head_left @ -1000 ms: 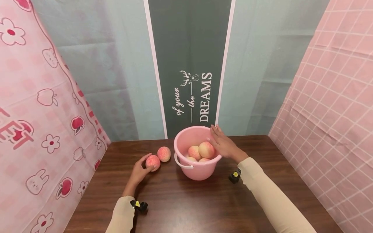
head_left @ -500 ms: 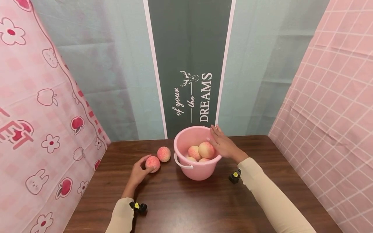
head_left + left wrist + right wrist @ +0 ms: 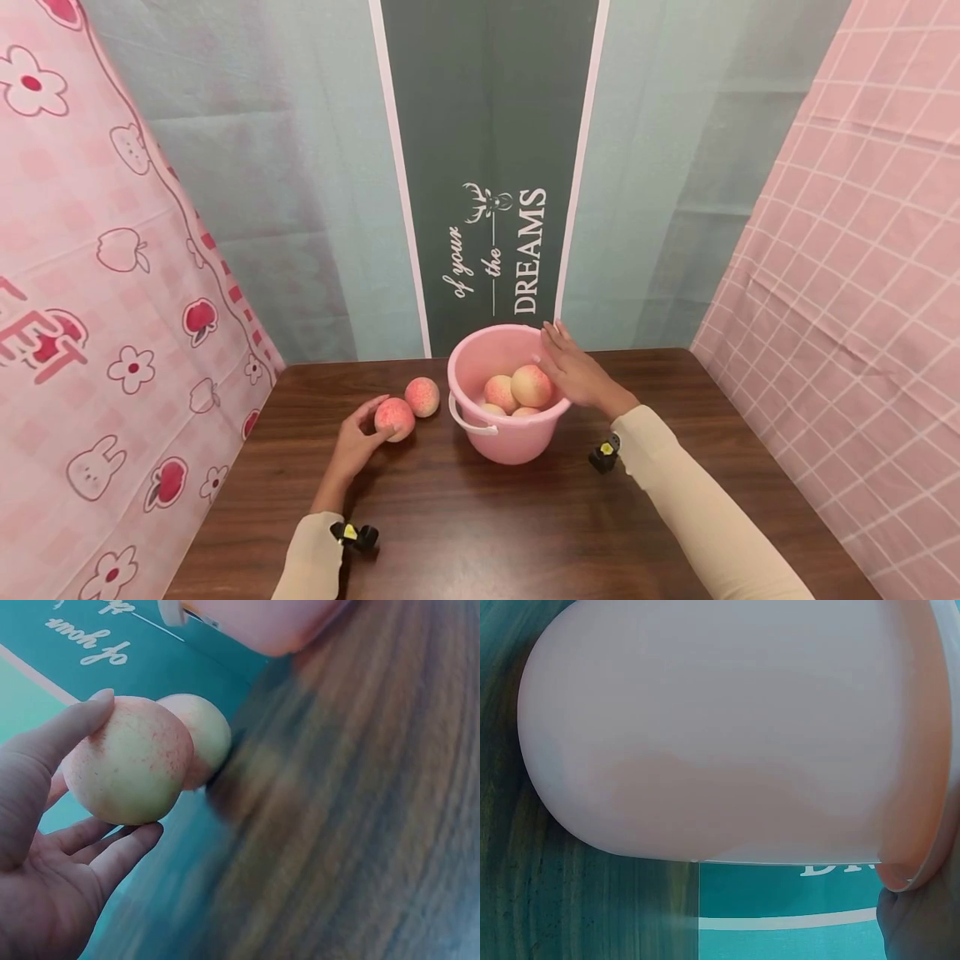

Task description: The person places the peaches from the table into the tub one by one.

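Note:
My left hand [image 3: 360, 437] pinches a pink-and-yellow peach [image 3: 394, 419] between thumb and fingers, left of the bucket. In the left wrist view the thumb lies over the top of this peach [image 3: 127, 761] and the fingertips are under its lower side. Right behind it is a second peach [image 3: 422, 397], beside the bucket. The pink bucket [image 3: 510, 442] stands upright, its white handle [image 3: 472, 421] hanging down at the left front. Several peaches [image 3: 531, 386] lie inside. My right hand [image 3: 581, 375] holds the bucket's right rim, thumb over the inside and fingers extended along the outside.
The brown wooden table [image 3: 480, 533] reaches back to a green and grey curtain [image 3: 487, 125] close behind the bucket. Patterned pink cloths hang at the left [image 3: 112, 317] and right [image 3: 847, 250]. Both wrists carry a small black camera.
The left hand and its peach dip very slightly, then come back up. The right hand and the bucket keep their place.

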Action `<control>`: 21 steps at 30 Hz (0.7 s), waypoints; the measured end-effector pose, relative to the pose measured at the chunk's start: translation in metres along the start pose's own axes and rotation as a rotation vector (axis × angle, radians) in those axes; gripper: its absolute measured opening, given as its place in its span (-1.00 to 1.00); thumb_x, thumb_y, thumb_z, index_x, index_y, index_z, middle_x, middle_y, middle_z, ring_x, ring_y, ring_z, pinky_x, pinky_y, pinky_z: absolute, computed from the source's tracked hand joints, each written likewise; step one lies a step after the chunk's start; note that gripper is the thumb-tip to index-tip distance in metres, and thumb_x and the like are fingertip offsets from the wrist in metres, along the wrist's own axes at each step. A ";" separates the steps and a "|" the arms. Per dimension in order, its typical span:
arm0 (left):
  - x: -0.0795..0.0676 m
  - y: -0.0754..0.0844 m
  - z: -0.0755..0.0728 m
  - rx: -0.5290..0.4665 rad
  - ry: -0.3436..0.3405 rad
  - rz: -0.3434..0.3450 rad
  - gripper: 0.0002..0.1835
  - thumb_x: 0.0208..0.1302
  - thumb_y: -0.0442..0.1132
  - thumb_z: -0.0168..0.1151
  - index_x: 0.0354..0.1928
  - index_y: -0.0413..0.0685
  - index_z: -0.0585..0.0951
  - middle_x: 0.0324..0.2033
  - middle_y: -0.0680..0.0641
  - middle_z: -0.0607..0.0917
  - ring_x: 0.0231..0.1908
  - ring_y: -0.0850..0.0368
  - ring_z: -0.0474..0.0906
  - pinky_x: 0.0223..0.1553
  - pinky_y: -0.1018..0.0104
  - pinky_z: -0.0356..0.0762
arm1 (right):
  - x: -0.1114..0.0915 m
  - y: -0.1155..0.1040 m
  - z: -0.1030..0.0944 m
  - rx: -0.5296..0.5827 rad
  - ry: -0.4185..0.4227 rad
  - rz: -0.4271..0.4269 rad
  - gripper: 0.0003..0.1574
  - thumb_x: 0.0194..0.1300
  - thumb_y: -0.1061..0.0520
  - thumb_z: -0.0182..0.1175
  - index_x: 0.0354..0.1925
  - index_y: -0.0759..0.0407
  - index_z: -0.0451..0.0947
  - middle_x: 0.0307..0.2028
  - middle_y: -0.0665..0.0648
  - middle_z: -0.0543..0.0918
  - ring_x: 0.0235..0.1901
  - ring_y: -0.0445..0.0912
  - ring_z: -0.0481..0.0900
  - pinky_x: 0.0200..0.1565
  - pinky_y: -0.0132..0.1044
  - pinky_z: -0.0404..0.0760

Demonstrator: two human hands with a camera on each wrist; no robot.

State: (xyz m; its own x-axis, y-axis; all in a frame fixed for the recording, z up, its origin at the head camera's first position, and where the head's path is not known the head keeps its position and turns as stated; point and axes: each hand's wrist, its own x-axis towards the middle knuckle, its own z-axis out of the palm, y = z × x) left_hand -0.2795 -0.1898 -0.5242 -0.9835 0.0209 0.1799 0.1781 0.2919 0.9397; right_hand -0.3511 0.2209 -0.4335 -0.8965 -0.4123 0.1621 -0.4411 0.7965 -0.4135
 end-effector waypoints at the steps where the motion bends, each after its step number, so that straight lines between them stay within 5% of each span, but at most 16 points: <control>1: 0.000 0.002 0.000 -0.004 0.002 -0.007 -0.37 0.25 -0.31 0.45 0.34 -0.28 0.49 0.23 -0.30 0.59 0.21 -0.18 0.50 0.22 0.15 0.47 | 0.000 0.000 0.000 0.002 -0.001 0.002 -0.12 0.62 -0.28 -0.27 0.59 0.22 -0.10 0.61 0.20 -0.14 0.59 0.12 -0.37 0.46 0.26 0.01; 11: 0.018 -0.005 0.003 -0.064 0.030 0.066 -0.35 0.20 -0.31 0.49 0.35 -0.19 0.51 0.19 -0.23 0.63 0.13 -0.03 0.54 0.13 0.40 0.47 | 0.000 -0.001 0.000 0.007 0.004 0.012 -0.16 0.63 -0.22 -0.25 0.60 0.19 -0.12 0.61 0.17 -0.14 0.59 0.09 -0.38 0.45 0.29 0.02; 21: 0.021 0.016 0.006 -0.069 0.048 0.120 -0.36 0.17 -0.23 0.53 0.31 -0.04 0.56 0.14 -0.13 0.67 0.07 0.07 0.57 0.12 0.34 0.51 | 0.001 -0.002 -0.002 -0.003 -0.010 0.009 -0.16 0.63 -0.20 -0.24 0.60 0.20 -0.15 0.61 0.19 -0.15 0.59 0.11 -0.38 0.45 0.27 -0.01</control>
State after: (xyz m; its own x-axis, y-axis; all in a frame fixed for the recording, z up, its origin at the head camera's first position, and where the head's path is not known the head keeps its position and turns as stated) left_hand -0.2978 -0.1792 -0.5072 -0.9525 0.0053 0.3045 0.2979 0.2239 0.9280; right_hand -0.3511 0.2200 -0.4306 -0.9000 -0.4096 0.1489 -0.4330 0.8015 -0.4123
